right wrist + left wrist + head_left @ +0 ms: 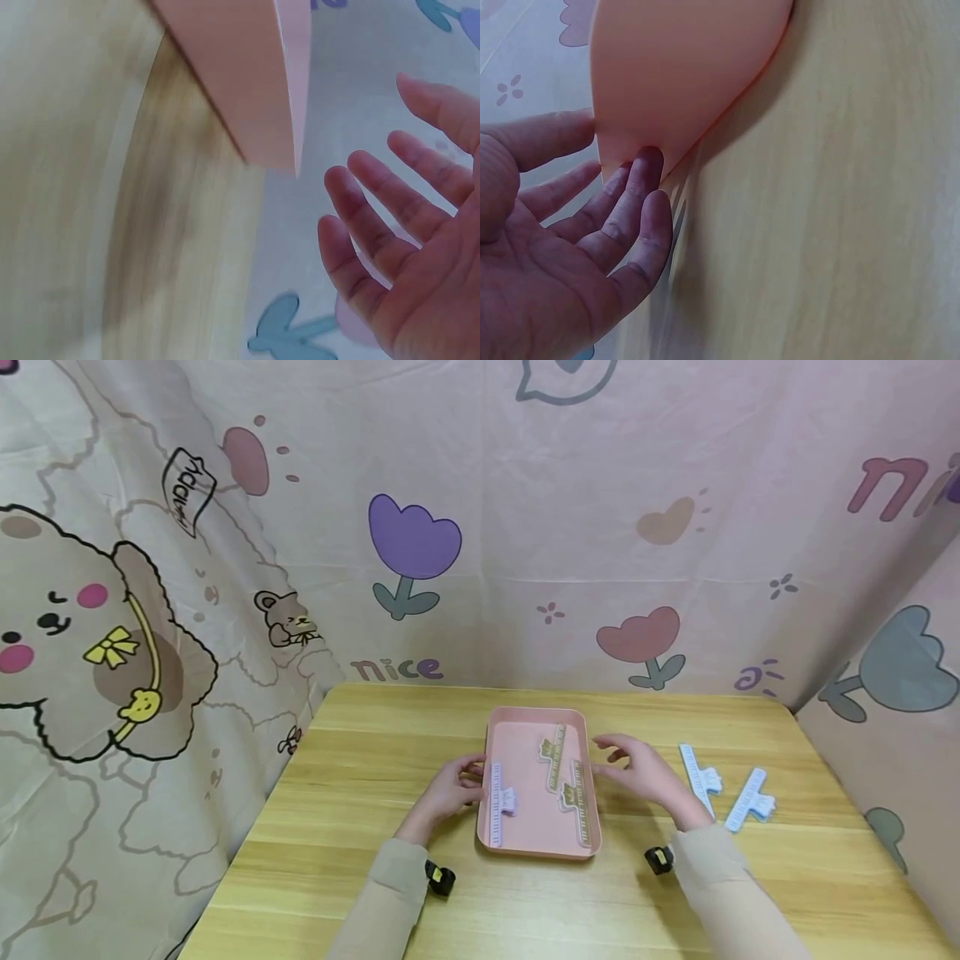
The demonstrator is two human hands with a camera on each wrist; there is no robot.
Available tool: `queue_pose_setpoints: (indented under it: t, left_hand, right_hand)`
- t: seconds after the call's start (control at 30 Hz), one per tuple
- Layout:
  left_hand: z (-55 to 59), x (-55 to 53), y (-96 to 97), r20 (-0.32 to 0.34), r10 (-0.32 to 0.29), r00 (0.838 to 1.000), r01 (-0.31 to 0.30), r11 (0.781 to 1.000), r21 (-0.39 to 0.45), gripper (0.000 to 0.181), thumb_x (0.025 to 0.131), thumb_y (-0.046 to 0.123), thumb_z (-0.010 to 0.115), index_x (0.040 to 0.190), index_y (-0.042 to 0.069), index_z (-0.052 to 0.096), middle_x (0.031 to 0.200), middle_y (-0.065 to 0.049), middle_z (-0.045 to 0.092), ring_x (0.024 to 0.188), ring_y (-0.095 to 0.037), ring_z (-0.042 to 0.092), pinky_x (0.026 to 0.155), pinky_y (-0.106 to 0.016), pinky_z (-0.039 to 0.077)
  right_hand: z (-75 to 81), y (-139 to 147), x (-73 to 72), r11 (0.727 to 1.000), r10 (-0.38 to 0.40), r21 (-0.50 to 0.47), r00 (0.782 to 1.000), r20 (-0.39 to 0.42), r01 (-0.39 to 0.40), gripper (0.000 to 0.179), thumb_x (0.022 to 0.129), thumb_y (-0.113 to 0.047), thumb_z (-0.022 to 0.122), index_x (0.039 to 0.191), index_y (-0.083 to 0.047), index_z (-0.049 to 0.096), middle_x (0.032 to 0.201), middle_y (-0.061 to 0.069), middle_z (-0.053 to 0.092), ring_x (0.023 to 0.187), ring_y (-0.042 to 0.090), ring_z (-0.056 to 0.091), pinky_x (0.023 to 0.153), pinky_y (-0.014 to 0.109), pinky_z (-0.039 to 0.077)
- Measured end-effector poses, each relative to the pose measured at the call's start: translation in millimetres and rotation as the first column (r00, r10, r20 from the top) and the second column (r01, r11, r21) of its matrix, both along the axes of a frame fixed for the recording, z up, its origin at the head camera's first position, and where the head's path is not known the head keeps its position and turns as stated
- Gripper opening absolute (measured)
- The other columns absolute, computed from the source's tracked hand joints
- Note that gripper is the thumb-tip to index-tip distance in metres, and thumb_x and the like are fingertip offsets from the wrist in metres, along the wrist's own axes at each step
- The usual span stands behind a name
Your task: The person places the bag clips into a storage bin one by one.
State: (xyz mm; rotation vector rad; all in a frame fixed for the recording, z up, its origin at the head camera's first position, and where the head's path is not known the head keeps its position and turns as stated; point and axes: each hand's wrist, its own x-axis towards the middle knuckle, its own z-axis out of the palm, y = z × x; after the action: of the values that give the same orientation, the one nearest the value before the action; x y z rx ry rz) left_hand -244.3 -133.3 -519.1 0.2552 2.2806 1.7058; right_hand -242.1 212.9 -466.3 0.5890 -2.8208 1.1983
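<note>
Tray (532,839) in pink sits just below the middle of the frame on a wooden table (337,793). A person's left hand (452,787) meets its outer left wall, fingers relaxed and gently bent; in the left-wrist view the fingertips lie against the wall near a corner, apparently steadying rather than clutching. The right hand (643,768) hovers just beside the upper part of the right rim, fingers spread, holding nothing; the right-wrist view shows a gap between fingertips and tray. Positioning the tray seems to be the step in hand, and the next move probably calls for bringing the right fingers against the rim. Inside, a lilac ruler clip (496,814) lies along the left, two gold-toned ruler clips (557,760) toward the right. Two pale-blue ruler clips (697,777) lie at right of frame.
</note>
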Motion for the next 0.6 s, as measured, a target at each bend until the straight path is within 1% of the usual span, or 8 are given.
queue_pose_setpoints:
  t: [0.17, 0.2, 0.23, 0.33, 0.43, 0.47, 0.5, 0.6]
  left_hand:
    - [0.6, 0.3, -0.2, -0.007, 0.001, 1.000, -0.001, 1.000, 0.002, 0.066, 0.082, -0.009, 0.069, 0.143, -0.003, 0.043, 0.121, -0.020, 0.055, 0.100, -0.030, 0.062, 0.081, -0.037, 0.056]
    - [0.6, 0.4, 0.0, -0.006, 0.003, 1.000, -0.003, 1.000, 0.004, 0.066, 0.083, -0.009, 0.068, 0.143, -0.004, 0.043, 0.121, -0.021, 0.055, 0.100, -0.032, 0.061, 0.081, -0.037, 0.056]
    - [5.4, 2.8, 0.4, -0.006, 0.000, 1.000, 0.000, 1.000, 0.009, 0.065, 0.083, -0.010, 0.068, 0.142, -0.005, 0.043, 0.122, -0.023, 0.055, 0.101, -0.034, 0.061, 0.081, -0.038, 0.056]
    - [6.2, 3.1, 0.6, -0.005, -0.001, 1.000, 0.001, 1.000, 0.016, 0.065, 0.083, -0.011, 0.067, 0.143, -0.006, 0.042, 0.123, -0.024, 0.054, 0.102, -0.036, 0.061, 0.082, -0.038, 0.056]
    - [7.2, 3.6, 0.7, -0.002, -0.003, 1.000, 0.003, 1.000, 0.011, 0.065, 0.083, -0.010, 0.067, 0.143, -0.005, 0.042, 0.123, -0.024, 0.054, 0.103, -0.035, 0.061, 0.083, -0.038, 0.056]
    - [2.9, 1.4, 0.3, -0.002, -0.001, 1.000, 0.001, 1.000, 0.007, 0.065, 0.083, -0.010, 0.068, 0.143, -0.003, 0.043, 0.123, -0.022, 0.054, 0.103, -0.033, 0.061, 0.083, -0.038, 0.055]
    - [3.0, 1.4, 0.3, -0.004, -0.002, 1.000, 0.002, 1.000, 0.003, 0.065, 0.083, -0.010, 0.068, 0.143, -0.003, 0.043, 0.123, -0.021, 0.055, 0.102, -0.032, 0.061, 0.083, -0.037, 0.056]
    - [3.0, 1.5, 0.7, -0.001, -0.001, 1.000, 0.001, 1.000, 0.005, 0.065, 0.083, -0.010, 0.068, 0.143, -0.003, 0.044, 0.122, -0.021, 0.055, 0.102, -0.032, 0.061, 0.083, -0.037, 0.056]
  right_hand:
    - [1.5, 28, 14.7, 0.999, -0.042, 0.016, 0.999, -0.015, 0.042, 0.049, 0.090, -0.013, 0.071, 0.133, 0.003, 0.055, 0.126, 0.024, 0.059, 0.102, 0.036, 0.060, 0.081, 0.052, 0.052]
    - [1.9, 34, 16.5, 0.998, -0.056, 0.023, 0.998, -0.012, 0.056, 0.049, 0.091, -0.013, 0.071, 0.134, 0.003, 0.054, 0.127, 0.024, 0.059, 0.102, 0.036, 0.060, 0.081, 0.052, 0.052]
    - [2.9, 40, 18.1, 0.997, -0.069, 0.032, 0.998, -0.002, 0.069, 0.050, 0.091, -0.014, 0.070, 0.135, 0.003, 0.053, 0.127, 0.025, 0.058, 0.104, 0.036, 0.059, 0.082, 0.052, 0.052]
    - [5.4, 57, 22.7, 0.994, -0.100, 0.052, 0.995, 0.008, 0.100, 0.052, 0.092, -0.016, 0.069, 0.137, 0.003, 0.051, 0.128, 0.026, 0.057, 0.105, 0.038, 0.059, 0.082, 0.050, 0.052]
    - [5.4, 75, 26.4, 0.987, -0.140, 0.079, 0.990, 0.021, 0.138, 0.055, 0.094, -0.023, 0.068, 0.139, 0.003, 0.048, 0.129, 0.027, 0.055, 0.107, 0.039, 0.058, 0.082, 0.050, 0.052]
    - [4.4, 80, 27.3, 0.986, -0.149, 0.084, 0.988, 0.026, 0.147, 0.057, 0.095, -0.025, 0.067, 0.139, 0.004, 0.047, 0.129, 0.028, 0.055, 0.107, 0.041, 0.057, 0.082, 0.051, 0.052]
    - [3.0, 86, 28.0, 0.982, -0.165, 0.096, 0.986, 0.030, 0.161, 0.059, 0.095, -0.028, 0.066, 0.140, 0.004, 0.046, 0.129, 0.029, 0.054, 0.108, 0.042, 0.057, 0.082, 0.052, 0.052]
    - [-2.7, 102, 28.8, 0.973, -0.205, 0.120, 0.977, 0.054, 0.197, 0.063, 0.096, -0.034, 0.064, 0.141, 0.006, 0.043, 0.131, 0.032, 0.051, 0.112, 0.046, 0.054, 0.087, 0.058, 0.049]
